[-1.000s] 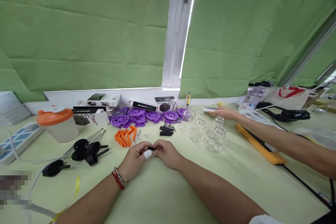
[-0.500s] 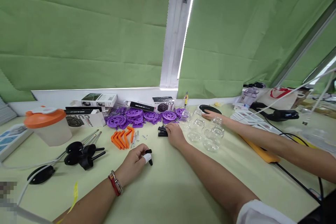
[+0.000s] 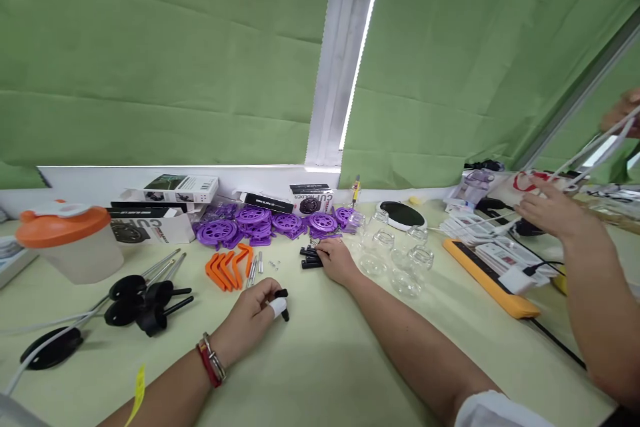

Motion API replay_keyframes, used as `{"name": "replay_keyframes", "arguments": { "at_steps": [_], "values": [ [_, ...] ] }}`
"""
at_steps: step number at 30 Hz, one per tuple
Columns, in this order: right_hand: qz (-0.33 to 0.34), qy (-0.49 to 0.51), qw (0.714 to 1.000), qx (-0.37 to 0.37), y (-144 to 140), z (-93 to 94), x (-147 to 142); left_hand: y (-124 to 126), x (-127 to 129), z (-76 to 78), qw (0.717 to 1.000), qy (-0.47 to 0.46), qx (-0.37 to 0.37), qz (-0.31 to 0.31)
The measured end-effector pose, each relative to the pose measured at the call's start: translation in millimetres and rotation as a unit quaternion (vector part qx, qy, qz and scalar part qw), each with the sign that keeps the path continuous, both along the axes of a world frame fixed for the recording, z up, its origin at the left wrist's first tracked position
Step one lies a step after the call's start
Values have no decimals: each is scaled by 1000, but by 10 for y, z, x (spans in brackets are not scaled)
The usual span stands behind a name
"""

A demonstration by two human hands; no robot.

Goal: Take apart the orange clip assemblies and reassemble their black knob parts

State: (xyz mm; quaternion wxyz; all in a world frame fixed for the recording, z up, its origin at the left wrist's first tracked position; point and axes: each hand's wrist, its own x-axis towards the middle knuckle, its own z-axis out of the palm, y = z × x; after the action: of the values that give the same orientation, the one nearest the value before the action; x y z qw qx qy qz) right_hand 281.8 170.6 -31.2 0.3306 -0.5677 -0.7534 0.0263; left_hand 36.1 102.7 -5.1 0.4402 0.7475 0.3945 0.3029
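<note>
Left hand, lower centre of frame, fingers closed around one small black plastic peg, long axis tilted down to the right. Right hand resting on a pile of short black plastic tubes; grip not clear. Five orange plastic hooks left of them, about six clear glass jars right. Bare pale green table open below.
</note>
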Motion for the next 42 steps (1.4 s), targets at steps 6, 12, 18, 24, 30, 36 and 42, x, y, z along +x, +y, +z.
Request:
{"name": "replay_keyframes", "arguments": {
  "at_steps": [6,12,18,24,30,36,42],
  "values": [
    [-26,38,999,17,20,91,33,-17,3,7,999,-22,-39,-22],
    [-26,-57,995,-72,194,293,51,-37,15,9,999,-7,-24,-37],
    [-14,-110,985,-133,421,329,-40,-45,6,41,999,18,8,-37],
    [-23,-137,975,-174,498,323,-73,-39,1,51,998,31,20,-47],
    [-39,-143,972,-182,487,305,-83,-36,5,41,998,35,25,-46],
    [-44,-130,975,-175,452,317,-100,-38,6,27,998,41,46,-29],
    [-29,-71,992,-104,189,495,-214,-15,9,18,998,33,50,-5]
  ]
}}
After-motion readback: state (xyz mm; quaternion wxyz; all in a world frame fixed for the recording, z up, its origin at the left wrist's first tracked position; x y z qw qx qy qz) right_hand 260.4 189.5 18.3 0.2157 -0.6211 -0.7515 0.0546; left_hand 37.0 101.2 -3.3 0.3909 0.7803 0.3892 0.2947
